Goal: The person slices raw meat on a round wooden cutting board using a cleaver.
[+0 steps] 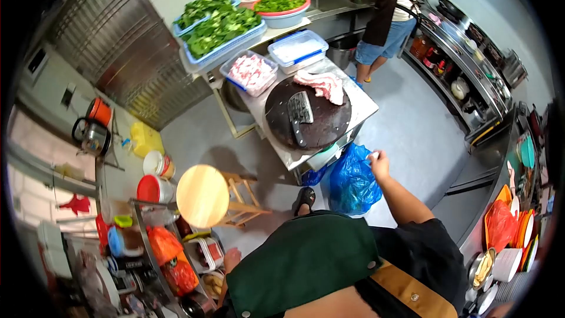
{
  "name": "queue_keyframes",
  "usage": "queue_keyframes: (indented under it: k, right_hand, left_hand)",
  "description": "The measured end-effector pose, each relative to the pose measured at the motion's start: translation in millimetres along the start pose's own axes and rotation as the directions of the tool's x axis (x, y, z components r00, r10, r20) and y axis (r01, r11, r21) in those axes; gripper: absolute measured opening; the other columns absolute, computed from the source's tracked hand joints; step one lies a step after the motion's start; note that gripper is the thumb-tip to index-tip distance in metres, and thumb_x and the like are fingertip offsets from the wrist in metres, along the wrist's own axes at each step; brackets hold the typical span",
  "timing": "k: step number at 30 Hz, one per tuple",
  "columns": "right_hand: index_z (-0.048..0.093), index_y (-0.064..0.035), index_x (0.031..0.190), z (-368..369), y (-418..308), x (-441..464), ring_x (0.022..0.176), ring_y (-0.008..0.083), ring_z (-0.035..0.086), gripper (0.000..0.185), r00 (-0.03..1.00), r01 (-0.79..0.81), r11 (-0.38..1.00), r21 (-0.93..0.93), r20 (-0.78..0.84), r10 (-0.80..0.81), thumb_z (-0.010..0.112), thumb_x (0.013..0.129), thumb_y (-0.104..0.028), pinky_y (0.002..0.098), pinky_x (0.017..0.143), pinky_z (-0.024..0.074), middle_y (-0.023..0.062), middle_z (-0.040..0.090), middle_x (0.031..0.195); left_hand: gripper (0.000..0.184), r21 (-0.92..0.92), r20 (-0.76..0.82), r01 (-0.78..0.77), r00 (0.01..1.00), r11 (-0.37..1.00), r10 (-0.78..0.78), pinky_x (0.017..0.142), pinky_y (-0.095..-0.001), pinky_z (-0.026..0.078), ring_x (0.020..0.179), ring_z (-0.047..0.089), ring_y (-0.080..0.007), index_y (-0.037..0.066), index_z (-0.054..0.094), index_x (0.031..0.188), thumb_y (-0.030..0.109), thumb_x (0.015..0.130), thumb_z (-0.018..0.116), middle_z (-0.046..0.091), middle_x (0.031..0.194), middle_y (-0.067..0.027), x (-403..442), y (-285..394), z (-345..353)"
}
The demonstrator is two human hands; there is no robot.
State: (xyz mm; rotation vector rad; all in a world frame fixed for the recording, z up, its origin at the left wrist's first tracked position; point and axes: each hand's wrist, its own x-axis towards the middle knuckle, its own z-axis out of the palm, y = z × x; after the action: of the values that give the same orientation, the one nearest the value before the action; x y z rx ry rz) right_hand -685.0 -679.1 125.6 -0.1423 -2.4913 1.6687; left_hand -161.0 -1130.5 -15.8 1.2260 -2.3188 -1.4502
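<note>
My right hand [379, 164] is closed, with a small white thing at its fingertips that I cannot make out. It is over the right edge of a blue plastic bag [354, 184], which stands full beside the worktable; whether they touch is unclear. My left hand [233, 258] hangs low by my green apron [303, 262], its fingers mostly hidden. On the metal worktable [363, 106] lies a round dark chopping board [279, 109], bearing a cleaver [300, 109] and a slab of raw meat [322, 85]. Behind it are a tub of cut meat [252, 73] and a lidded clear box [298, 50].
Blue trays of leafy greens [223, 32] and a red basin of chopped greens [280, 3] stand at the back. A person [385, 15] works at the sink [323, 0]. A wooden stool [203, 196] is at left, metal shelves [465, 59] at right.
</note>
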Motion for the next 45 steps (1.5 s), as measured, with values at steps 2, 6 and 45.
queue_keyframes:
  k: [2, 6, 45]
  right_hand:
    - [0.053, -0.0065, 0.103, -4.1, -16.5, 55.2, 0.056, 0.0127, 0.052, 0.025, 0.976, -0.200, 0.971, 0.132, -0.057, 0.208, 0.057, 0.079, -0.007, 0.0255, 0.046, 0.0437, 0.0053, 0.056, 0.071]
    - [0.052, -0.0067, 0.108, 11.5, -41.8, 165.2, 0.058, 0.0136, 0.052, 0.032, 0.930, -0.141, 0.962, 0.233, -0.301, 0.210, 0.053, 0.076, -0.005, 0.0259, 0.045, 0.0441, 0.0071, 0.055, 0.076]
    - [0.053, -0.0011, 0.102, 60.2, -160.6, -25.0, 0.084, 0.0341, 0.059, 0.037, 0.856, -0.224, 0.962, -0.153, 0.440, 0.270, 0.064, 0.074, -0.022, 0.0392, 0.072, 0.0472, 0.0181, 0.060, 0.093]
  left_hand:
    - [0.016, 0.124, 0.004, -0.094, 0.996, 0.988, 0.094, 0.060, -0.0243, 0.045, 0.065, 0.056, -0.0150, -0.001, 0.060, 0.097, 0.005, 0.083, 0.056, 0.059, 0.074, -0.0059, 3.0, 30.3, -8.1]
    - [0.016, 0.218, 0.031, -0.056, 0.998, 0.974, 0.051, 0.060, -0.0244, 0.045, 0.065, 0.055, -0.0147, -0.002, 0.060, 0.097, 0.005, 0.083, 0.057, 0.058, 0.074, -0.0058, 73.9, 65.1, -33.7]
    - [0.041, -0.172, 0.736, -0.985, -0.106, 0.034, 0.669, 0.076, -0.0419, 0.043, 0.086, 0.054, -0.0342, 0.006, 0.053, 0.100, 0.010, 0.063, 0.068, 0.057, 0.093, -0.0150, 332.2, 659.2, 324.6]
